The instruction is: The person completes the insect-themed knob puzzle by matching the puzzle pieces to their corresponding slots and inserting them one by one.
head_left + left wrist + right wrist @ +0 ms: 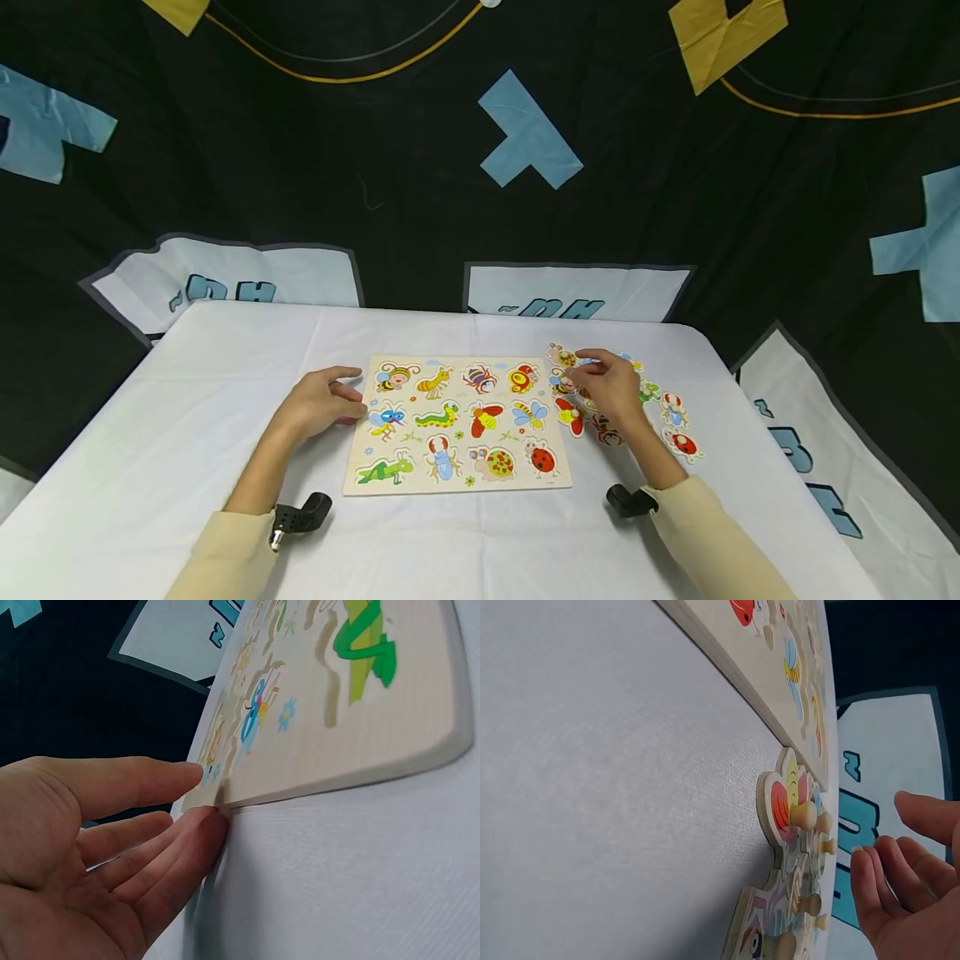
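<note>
Twelve picture recesses [437,415] show on the wooden puzzle board [495,486], and no knobbed piece is visible in any of them — the work looks to be at its very start. The board lies flat on the white surface [450,542], a little in from the surface's far edge.

The loose pieces lie off the board's right edge, toward the surface's far right corner. A snail piece [564,357], a bee piece [559,382], a red moth piece [570,417], a spider piece [606,430], a stag beetle piece [673,411] and a ladybug piece [682,444] can be told apart; others are partly hidden by the right hand [611,385]. Several show their wooden knobs [803,816]. Judging by this, everything appears left to do.

The right hand is over the cluster, thumb well apart from the curved fingers and nothing between them; whether a fingertip touches a piece I cannot tell. The left hand [322,402] is at the board's left edge, toward its far corner — thumb and fingers parted, fingertips touching the edge without gripping it.
</note>
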`<state>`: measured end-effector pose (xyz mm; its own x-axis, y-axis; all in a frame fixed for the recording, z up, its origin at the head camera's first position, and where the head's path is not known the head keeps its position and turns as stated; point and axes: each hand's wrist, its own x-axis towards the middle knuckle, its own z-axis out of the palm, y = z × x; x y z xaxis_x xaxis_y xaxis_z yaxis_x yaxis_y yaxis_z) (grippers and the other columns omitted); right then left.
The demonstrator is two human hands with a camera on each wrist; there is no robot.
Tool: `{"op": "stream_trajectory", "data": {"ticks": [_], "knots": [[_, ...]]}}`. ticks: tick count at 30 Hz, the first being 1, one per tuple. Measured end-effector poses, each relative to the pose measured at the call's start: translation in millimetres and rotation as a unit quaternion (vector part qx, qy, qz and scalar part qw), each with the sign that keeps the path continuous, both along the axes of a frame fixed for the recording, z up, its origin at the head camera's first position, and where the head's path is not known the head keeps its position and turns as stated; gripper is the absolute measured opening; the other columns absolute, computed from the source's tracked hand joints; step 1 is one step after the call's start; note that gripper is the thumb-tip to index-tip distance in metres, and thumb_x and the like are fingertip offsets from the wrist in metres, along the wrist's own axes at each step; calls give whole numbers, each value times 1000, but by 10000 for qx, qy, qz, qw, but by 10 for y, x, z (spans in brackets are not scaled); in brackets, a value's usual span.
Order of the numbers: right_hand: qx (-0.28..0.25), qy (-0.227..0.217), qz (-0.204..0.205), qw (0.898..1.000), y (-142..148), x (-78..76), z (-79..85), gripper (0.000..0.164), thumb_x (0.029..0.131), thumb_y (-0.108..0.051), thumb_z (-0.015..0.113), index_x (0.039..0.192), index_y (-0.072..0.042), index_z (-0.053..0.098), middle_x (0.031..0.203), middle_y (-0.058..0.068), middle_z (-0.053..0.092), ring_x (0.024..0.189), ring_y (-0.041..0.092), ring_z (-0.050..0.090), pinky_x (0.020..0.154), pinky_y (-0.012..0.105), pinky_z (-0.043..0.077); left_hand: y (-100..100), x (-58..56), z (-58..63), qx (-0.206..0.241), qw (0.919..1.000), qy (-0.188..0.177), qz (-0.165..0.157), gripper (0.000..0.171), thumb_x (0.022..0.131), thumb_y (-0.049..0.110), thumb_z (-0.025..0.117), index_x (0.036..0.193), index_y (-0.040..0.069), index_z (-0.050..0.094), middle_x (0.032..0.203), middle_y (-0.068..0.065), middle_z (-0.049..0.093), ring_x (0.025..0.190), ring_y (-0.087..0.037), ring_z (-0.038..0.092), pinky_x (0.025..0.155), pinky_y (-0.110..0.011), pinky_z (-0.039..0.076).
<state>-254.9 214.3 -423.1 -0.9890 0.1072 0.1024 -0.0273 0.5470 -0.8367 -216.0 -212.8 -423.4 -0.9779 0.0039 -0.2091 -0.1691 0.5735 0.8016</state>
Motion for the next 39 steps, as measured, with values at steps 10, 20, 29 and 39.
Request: {"op": "stream_trajectory", "data": {"ticks": [10,20,29,39], "knots": [[67,-335,-250,9991,-29,-122,-91,38,89,-19,77,124,-6,72,98,14,76,88,29,72,66,23,49,27,33,-54,-59,9997,92,239,66,80,10,79,141,2,56,114,-15,68,86,-18,66,75,-28,51],[300,-714,-266,9966,-15,-198,-132,36,87,-22,78,119,-6,74,97,11,75,92,25,67,72,26,46,-2,47,-121,146,9996,226,101,63,76,4,78,137,1,60,116,-15,68,95,-22,63,78,-28,48],[580,-958,-109,9936,-23,-203,-136,34,87,-24,79,116,-7,76,111,14,74,99,26,64,72,26,46,-17,64,-137,201,9995,214,132,65,76,4,79,138,0,60,118,-16,67,94,-18,64,77,-27,48],[973,-944,122,9907,31,-209,-150,31,88,-25,79,112,-7,77,107,13,75,96,25,63,69,27,44,-23,76,-149,264,9991,310,89,64,76,3,79,137,1,61,118,-15,68,96,-20,65,78,-27,48]]}}
